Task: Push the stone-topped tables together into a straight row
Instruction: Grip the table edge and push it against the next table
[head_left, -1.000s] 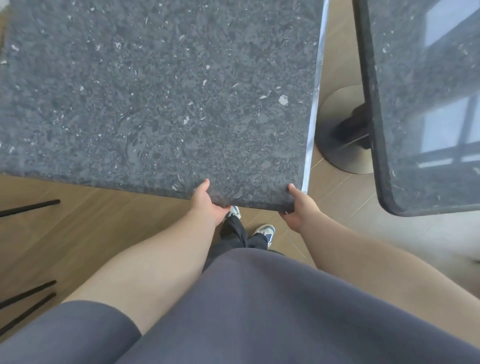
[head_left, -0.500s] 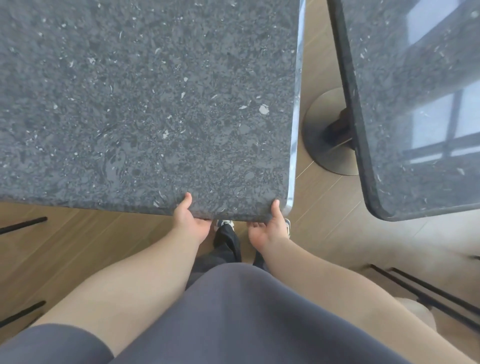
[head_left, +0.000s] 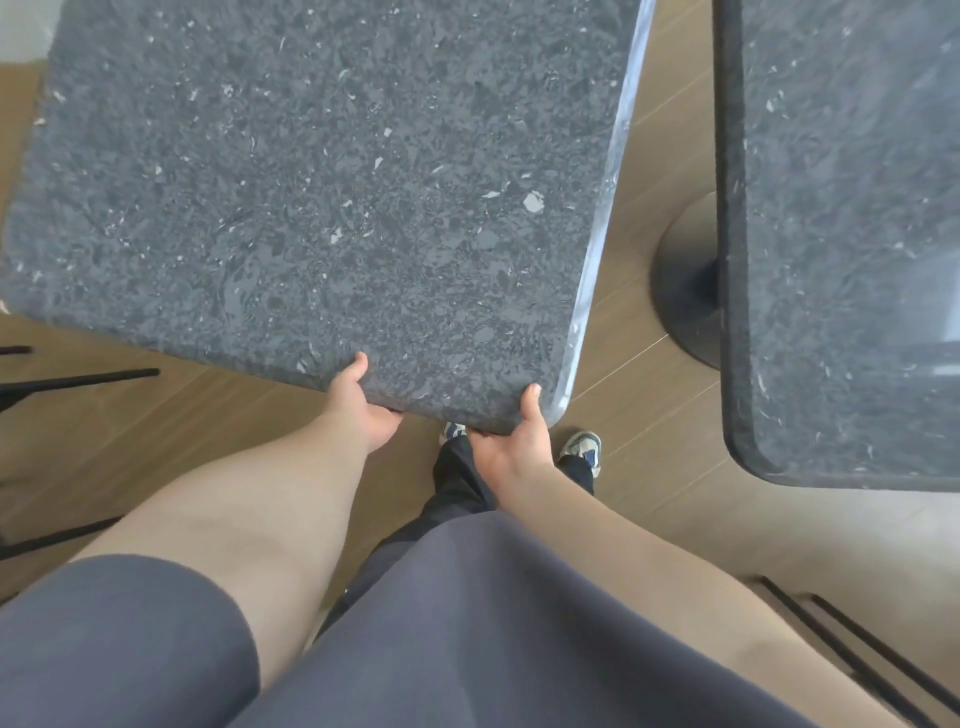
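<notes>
**Near table gripped at its corner edge, gap to neighbour not closed**

Wood-plank floor (head_left: 649, 395) filled the background, showing as a wedge between the two tops, so the row was not yet joined. Largest item: the near stone-topped table (head_left: 311, 197), spreading from centre to 10 o'clock and skewed, its right edge slanting away from the second stone-topped table (head_left: 852, 234) at 3 o'clock; they were apart, closer at the top of the view than at the bottom. The second table's round pedestal base (head_left: 685, 291) showed in the gap.

Both hands held the near table's front edge near its 5 o'clock corner, probably because a push there swings that end toward the neighbour. Left hand (head_left: 363, 410) gripped the edge, thumb on top, fingers hidden underneath. Right hand (head_left: 519, 441) gripped right at the rounded corner, thumb up on the stone, fingers also hidden below.

Shoes (head_left: 582, 452) stood under the corner. Thin black chair legs (head_left: 78, 379) sat at 9 o'clock.
</notes>
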